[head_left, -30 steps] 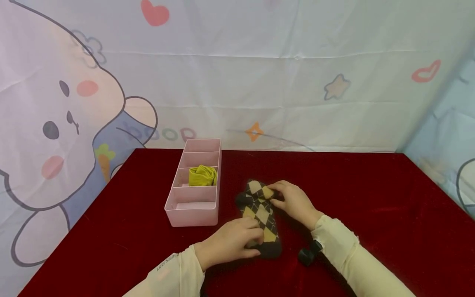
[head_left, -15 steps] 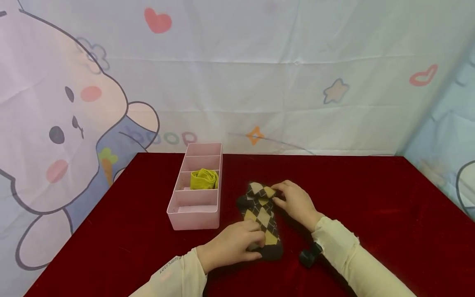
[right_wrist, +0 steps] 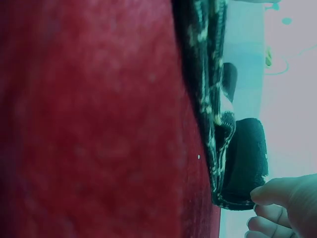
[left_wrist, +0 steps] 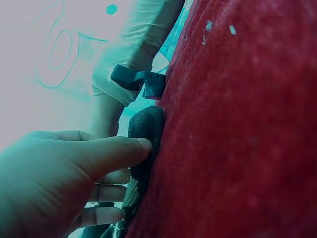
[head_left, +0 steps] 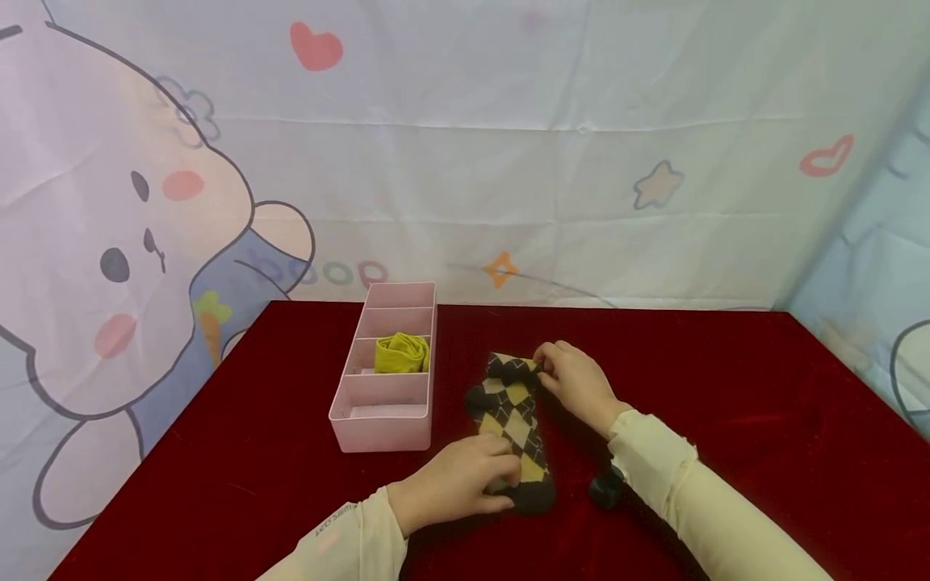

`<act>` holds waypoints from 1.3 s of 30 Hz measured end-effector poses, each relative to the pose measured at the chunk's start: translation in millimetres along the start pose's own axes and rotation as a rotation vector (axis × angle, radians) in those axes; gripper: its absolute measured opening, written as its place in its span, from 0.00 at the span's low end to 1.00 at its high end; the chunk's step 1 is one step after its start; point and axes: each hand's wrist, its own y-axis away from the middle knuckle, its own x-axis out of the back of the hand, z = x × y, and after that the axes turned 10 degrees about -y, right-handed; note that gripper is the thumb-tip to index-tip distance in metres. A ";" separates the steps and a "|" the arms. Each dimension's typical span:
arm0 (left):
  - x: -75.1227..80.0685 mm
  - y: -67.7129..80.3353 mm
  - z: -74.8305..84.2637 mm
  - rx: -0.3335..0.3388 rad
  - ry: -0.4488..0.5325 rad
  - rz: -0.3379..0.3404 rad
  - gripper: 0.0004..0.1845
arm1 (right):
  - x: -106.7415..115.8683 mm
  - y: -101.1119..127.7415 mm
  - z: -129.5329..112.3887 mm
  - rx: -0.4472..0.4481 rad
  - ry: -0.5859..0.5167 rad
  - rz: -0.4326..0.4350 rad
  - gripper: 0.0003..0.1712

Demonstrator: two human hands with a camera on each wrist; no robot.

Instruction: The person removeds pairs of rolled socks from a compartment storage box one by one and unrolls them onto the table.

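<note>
I saw the argyle sock (head_left: 512,420) lying lengthwise on the red tabletop (head_left: 726,420), just right of the pink tray (head_left: 381,432). Over the last second my right hand (head_left: 577,379) had drawn the far cuff end away from me, so the sock lay a bit longer and flatter; I judged the smoothing nearly done. That grip was pinched on the cuff edge, fingers curled. My left hand (head_left: 454,484) kept its place at the near toe end, fingers bent over the dark toe and pressing it to the cloth.

1 green sock (head_left: 401,353) sat rolled in the tray's 3rd compartment from the near end; the other 3 looked bare.

Both wrist views were tinted and blurred. The left one showed my thumb (left_wrist: 119,151) against the dark toe; the right showed only fingertips (right_wrist: 277,193) beside the cuff, the pinch itself cut off.
</note>
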 end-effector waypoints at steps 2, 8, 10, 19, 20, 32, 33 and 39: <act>-0.7 0.2 -0.5 -0.001 -0.002 0.003 0.10 | -0.4 -1.8 0.3 0.009 0.005 0.010 0.11; -4.1 0.8 -1.6 -0.010 -0.012 0.027 0.11 | -1.5 -6.6 2.6 0.013 0.036 0.026 0.10; -4.5 0.8 -1.3 -0.009 -0.016 0.028 0.11 | -1.6 -7.9 3.4 0.004 0.041 0.019 0.10; -2.4 0.6 -0.6 -0.005 -0.015 0.017 0.11 | -2.7 -12.3 6.1 -0.025 0.053 -0.029 0.13; -2.3 0.6 -0.7 -0.004 -0.013 0.015 0.11 | -2.7 -12.7 5.8 -0.026 0.056 -0.034 0.14; -3.9 0.1 -0.4 -0.011 -0.045 0.016 0.11 | -4.7 -16.0 3.1 0.021 0.171 -0.069 0.19; -3.9 0.2 -0.3 -0.012 -0.046 0.018 0.11 | -4.9 -16.6 2.5 0.026 0.189 -0.072 0.20; -2.9 0.8 0.5 -0.023 -0.067 0.047 0.11 | -7.3 -21.3 -3.4 0.055 0.321 -0.139 0.23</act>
